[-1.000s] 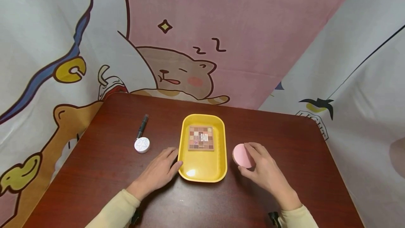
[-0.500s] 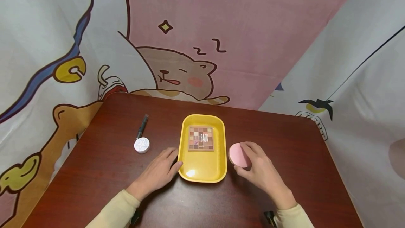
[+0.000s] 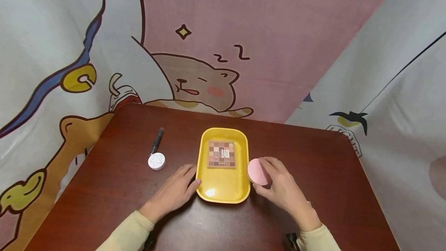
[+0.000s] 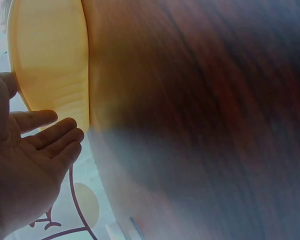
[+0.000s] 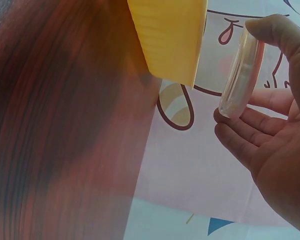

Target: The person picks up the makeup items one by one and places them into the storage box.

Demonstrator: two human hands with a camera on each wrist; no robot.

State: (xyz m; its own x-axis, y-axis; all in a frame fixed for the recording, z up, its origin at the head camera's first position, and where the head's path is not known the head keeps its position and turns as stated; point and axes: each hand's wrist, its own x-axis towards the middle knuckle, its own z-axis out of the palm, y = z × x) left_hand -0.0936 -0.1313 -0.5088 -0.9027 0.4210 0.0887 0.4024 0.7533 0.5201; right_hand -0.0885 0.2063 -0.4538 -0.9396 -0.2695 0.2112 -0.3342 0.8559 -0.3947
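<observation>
My right hand [image 3: 283, 187] holds a round pink compact [image 3: 256, 171] by its edge, at the right rim of the yellow tray [image 3: 223, 189]. In the right wrist view the compact [image 5: 240, 75] stands edge-on between thumb and fingers, with clear sides, above the table. Inside the tray, toward its far end, lies a square eyeshadow palette [image 3: 216, 162] marked "BACK". My left hand [image 3: 172, 191] rests at the tray's left side, thumb at the rim. Its fairly straight fingers [image 4: 55, 137] lie along the outer wall in the left wrist view.
Left of the tray, a round white case [image 3: 156, 161] with a star on its lid lies on the brown table [image 3: 313, 154]. A slim dark pen-like stick [image 3: 158, 140] lies just behind it. A printed cartoon curtain [image 3: 271, 49] hangs behind the table's far edge.
My right hand has moved left with the pink compact, from a short distance off up to the tray's right rim. The left hand and the tray have stayed put.
</observation>
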